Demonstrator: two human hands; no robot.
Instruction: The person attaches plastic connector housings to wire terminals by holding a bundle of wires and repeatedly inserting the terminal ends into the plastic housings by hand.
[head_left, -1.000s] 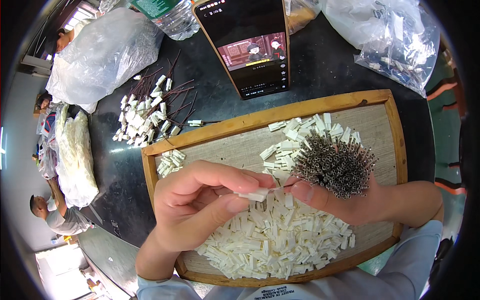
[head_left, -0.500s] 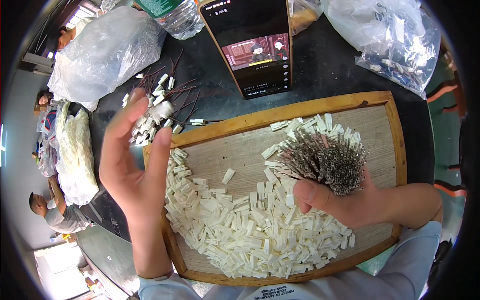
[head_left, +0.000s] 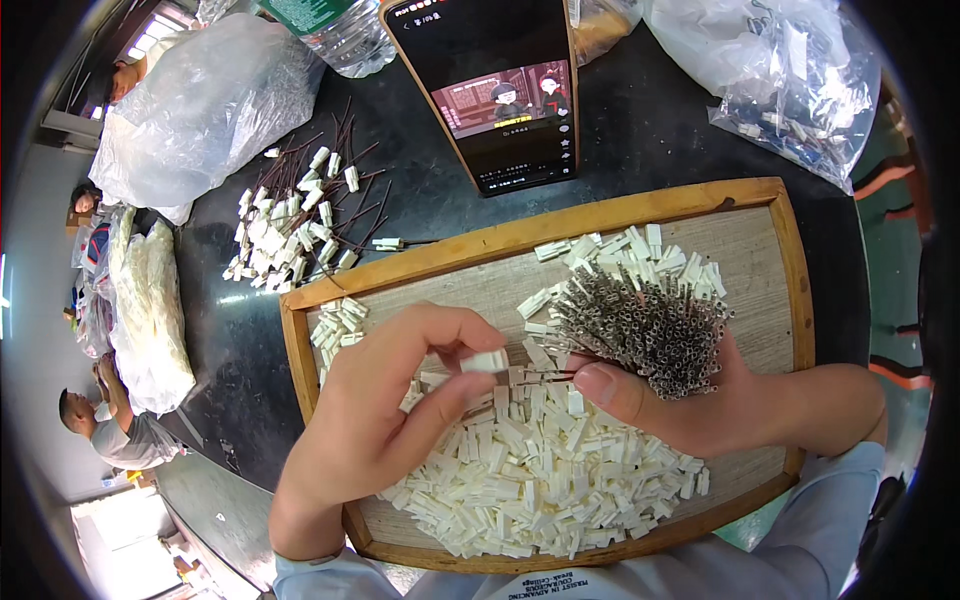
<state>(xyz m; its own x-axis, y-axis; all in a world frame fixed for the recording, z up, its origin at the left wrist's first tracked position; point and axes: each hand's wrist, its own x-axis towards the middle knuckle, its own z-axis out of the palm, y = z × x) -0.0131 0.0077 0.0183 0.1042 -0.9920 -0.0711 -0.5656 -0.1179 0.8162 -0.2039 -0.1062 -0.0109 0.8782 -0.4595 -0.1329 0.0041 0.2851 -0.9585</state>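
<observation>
My left hand pinches a white plastic connector housing between thumb and fingertips, over the tray's middle. In my right hand is a thick bundle of dark wires with metal terminals, their tips fanned out. A couple of wires stick out past my right thumb toward the housing, with a small gap between. Many loose white connector housings lie heaped below both hands in a wood-framed tray.
Wires with white housings on their ends lie piled beyond the tray's left corner. A phone playing a cartoon stands behind the tray, beside a water bottle. Plastic bags sit on the black table; people are at left.
My left hand has moved from the wire pile at the far left to the tray's middle and now pinches a housing. Wires now protrude from the bundle beside my right thumb.
</observation>
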